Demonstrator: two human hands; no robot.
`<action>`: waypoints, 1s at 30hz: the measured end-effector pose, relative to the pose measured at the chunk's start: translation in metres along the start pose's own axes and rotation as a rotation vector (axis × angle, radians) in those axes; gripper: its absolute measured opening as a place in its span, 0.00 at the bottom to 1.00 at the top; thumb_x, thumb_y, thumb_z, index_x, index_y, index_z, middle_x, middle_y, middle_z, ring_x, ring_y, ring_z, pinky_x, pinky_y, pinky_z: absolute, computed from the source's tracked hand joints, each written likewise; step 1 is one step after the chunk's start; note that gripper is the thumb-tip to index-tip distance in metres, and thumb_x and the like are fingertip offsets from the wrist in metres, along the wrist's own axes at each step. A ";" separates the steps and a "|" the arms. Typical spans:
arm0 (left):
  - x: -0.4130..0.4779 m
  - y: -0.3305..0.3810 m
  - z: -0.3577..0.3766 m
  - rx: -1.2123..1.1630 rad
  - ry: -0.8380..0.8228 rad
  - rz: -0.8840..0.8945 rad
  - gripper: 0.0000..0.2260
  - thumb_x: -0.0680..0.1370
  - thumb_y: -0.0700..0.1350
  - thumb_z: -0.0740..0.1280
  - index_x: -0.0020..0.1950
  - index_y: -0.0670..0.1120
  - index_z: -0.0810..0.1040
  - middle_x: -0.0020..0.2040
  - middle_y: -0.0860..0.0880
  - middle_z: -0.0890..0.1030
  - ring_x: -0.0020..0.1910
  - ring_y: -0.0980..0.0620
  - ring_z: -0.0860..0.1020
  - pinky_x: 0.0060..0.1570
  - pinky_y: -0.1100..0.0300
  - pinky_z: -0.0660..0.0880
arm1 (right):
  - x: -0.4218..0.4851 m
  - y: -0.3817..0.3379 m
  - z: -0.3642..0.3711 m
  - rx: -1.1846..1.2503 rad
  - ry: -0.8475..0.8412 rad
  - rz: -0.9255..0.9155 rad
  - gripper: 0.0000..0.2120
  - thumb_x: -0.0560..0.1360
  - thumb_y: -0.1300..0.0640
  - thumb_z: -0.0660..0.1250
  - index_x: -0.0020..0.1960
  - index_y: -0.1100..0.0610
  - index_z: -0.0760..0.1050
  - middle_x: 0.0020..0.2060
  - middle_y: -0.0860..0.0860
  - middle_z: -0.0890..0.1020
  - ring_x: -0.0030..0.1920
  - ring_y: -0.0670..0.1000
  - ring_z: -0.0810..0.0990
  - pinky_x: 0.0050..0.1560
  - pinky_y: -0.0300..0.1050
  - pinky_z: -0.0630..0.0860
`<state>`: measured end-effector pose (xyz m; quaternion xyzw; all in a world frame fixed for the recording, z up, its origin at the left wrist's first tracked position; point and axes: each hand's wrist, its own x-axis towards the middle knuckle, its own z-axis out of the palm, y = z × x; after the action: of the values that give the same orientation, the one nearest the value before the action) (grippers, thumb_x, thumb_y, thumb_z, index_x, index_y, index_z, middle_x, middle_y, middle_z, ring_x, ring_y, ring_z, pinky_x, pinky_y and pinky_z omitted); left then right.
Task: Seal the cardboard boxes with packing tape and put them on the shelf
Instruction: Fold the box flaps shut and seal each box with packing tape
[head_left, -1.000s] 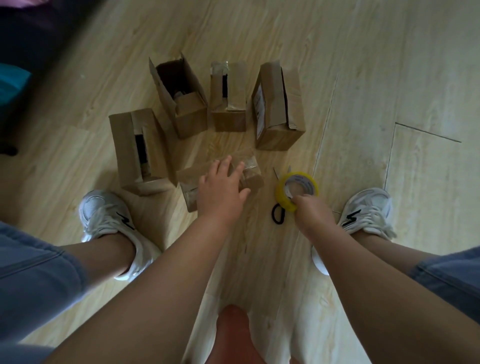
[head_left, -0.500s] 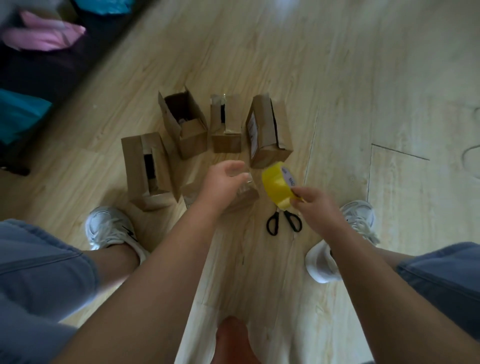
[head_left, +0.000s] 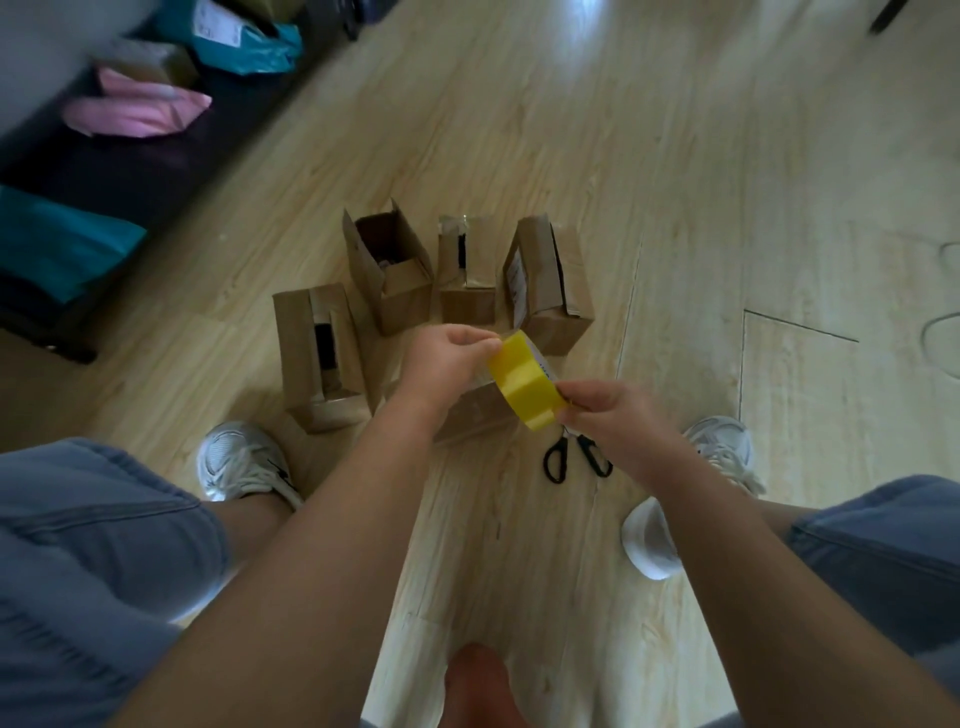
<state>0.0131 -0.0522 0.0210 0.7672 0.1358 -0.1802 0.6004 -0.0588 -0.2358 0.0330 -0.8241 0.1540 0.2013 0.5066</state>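
**Hands and tape.** Both hands hold the yellow tape roll (head_left: 524, 387) in the air above the floor (head_left: 519, 545), near the centre of the view. The left hand (head_left: 447, 361) is at 10 o'clock of the roll. Its fingers (head_left: 475, 343) are curled and pinch the roll's upper edge. The right hand (head_left: 610, 418) is at 4 o'clock of the roll. Its fingers (head_left: 582, 400) are curled round the roll's lower end.

**Boxes.** Five cardboard boxes are on the floor.
- The near box (head_left: 470, 413) lies directly beneath the hands and is partly hidden by them.
- The left box (head_left: 296, 353), at 9 o'clock of the roll, has a gap between its top flaps.
- The open box (head_left: 395, 291) is at 11 o'clock, with its flaps up.
- The narrow box (head_left: 467, 306) is at 12 o'clock.
- The labelled box (head_left: 553, 312) is at 1 o'clock, tilted, with a white label on its side.

**Other items.** Black-handled scissors (head_left: 583, 443) lie on the floor at 5 o'clock of the roll, just below the right hand. A white shoe (head_left: 234, 457) is at 8 o'clock and a second shoe (head_left: 722, 447) is at 4 o'clock.
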 end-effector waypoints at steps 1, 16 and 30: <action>0.000 0.000 0.000 0.026 0.023 0.015 0.06 0.78 0.46 0.71 0.52 0.46 0.84 0.47 0.49 0.83 0.48 0.53 0.80 0.46 0.58 0.77 | 0.000 -0.001 0.001 0.017 -0.009 -0.001 0.16 0.80 0.62 0.67 0.66 0.52 0.79 0.55 0.47 0.83 0.48 0.38 0.78 0.44 0.27 0.70; 0.033 -0.005 0.007 0.349 -0.182 0.025 0.15 0.84 0.46 0.62 0.44 0.38 0.81 0.37 0.41 0.81 0.35 0.48 0.81 0.44 0.51 0.82 | 0.008 -0.001 0.023 0.272 -0.057 0.108 0.19 0.77 0.46 0.70 0.53 0.62 0.82 0.44 0.60 0.83 0.43 0.50 0.79 0.44 0.41 0.73; 0.084 0.027 -0.002 0.388 -0.367 -0.044 0.08 0.77 0.47 0.72 0.49 0.43 0.84 0.44 0.47 0.85 0.42 0.54 0.83 0.43 0.63 0.79 | 0.032 0.024 0.021 0.260 0.130 0.260 0.30 0.75 0.41 0.70 0.53 0.71 0.79 0.43 0.69 0.80 0.39 0.53 0.76 0.37 0.44 0.69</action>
<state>0.1005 -0.0571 0.0075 0.8193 0.0042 -0.3522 0.4525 -0.0453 -0.2290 -0.0095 -0.7361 0.3162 0.1896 0.5676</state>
